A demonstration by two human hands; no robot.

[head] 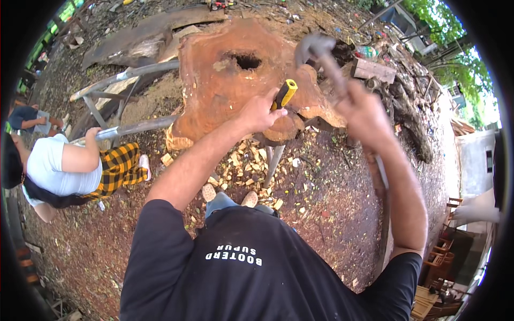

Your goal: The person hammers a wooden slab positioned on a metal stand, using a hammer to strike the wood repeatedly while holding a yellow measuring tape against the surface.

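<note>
My left hand [263, 111] grips a chisel by its yellow-and-black handle [285, 94] over the near edge of a thick wood slab [217, 88]; the blade is hidden from view. In my right hand [363, 108] is a hammer, blurred, its metal head [315, 46] raised above the slab's right side and apart from the chisel handle. The slab has an uneven outline and a dark hole [248, 61] towards its far side. It rests on a metal-pipe frame [140, 126].
Wood chips [249, 162] litter the ground by my feet. At the left, a person [66, 164] stands with a hand on the frame's pipe; another person [30, 118] sits farther off. Logs [411, 116] and a wooden block [373, 71] lie at the right.
</note>
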